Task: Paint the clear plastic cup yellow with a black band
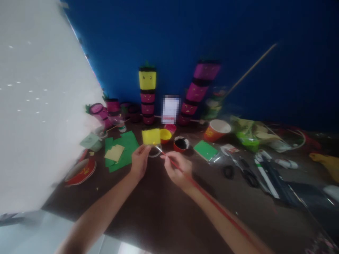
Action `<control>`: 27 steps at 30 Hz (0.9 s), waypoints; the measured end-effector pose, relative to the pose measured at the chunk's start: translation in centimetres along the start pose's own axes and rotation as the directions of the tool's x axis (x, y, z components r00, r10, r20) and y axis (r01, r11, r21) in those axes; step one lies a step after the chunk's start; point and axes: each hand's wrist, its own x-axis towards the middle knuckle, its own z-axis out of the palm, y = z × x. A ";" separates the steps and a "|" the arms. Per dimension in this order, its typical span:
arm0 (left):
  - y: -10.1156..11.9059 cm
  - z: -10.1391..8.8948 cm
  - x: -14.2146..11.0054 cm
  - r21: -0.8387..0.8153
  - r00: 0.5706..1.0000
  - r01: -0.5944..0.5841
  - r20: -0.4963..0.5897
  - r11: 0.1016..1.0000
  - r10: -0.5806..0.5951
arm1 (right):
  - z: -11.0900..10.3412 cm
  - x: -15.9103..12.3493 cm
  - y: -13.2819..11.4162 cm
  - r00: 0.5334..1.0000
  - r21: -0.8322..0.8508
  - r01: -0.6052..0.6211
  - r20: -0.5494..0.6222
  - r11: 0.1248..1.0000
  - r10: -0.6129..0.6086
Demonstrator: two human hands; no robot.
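My left hand (pixel 140 160) pinches the near end of a yellow-painted paper cup (pixel 150 136), whose pale rim shows beside my fingers. In my right hand (pixel 178 167) is a thin paintbrush (pixel 173 163) with a long red handle running back along my forearm. Its bristle tip is at the cup's near side, by a blob of yellow paint. Just behind the cup is a small tub of yellow paint (pixel 165 135). A red cup with black paint inside (pixel 180 147) stands to the right, and a pink paint tub (pixel 170 128) lies further back.
Stacked painted cups (pixel 147 97) with faces stand against the blue wall, beside a leaning purple stack (pixel 196 92). Green paper (pixel 127 148) lies left, near a red bowl (pixel 82 171). Rightward are a red-and-white cup (pixel 216 130), a green pad (pixel 206 150), scissors (pixel 249 176) and markers (pixel 267 179).
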 end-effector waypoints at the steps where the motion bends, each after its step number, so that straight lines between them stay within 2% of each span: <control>1: 0.0 0.0 0.0 0.001 1.000 -0.002 0.001 1.000 0.002 | 0.0 0.0 0.0 1.000 0.000 -0.001 0.007 1.000 0.001; 7: -0.2 -0.2 0.2 -0.007 1.000 -0.001 0.001 1.000 0.001 | 0.0 -0.1 -0.1 0.999 0.006 -0.006 -0.040 1.000 0.007; 17: 0.0 0.0 0.0 0.005 1.000 -0.004 -0.017 1.000 0.004 | 0.2 -0.2 0.2 0.999 0.008 0.029 0.028 1.000 -0.030; 23: -0.2 -0.2 0.1 -0.013 1.000 -0.013 0.016 1.000 0.013 | 0.2 -0.2 -0.2 1.000 0.010 0.024 -0.002 1.000 -0.024; 27: -0.3 -0.3 0.2 0.009 1.000 -0.013 0.000 1.000 0.013 | 0.2 -0.2 -0.1 1.000 0.027 0.024 -0.014 0.999 -0.024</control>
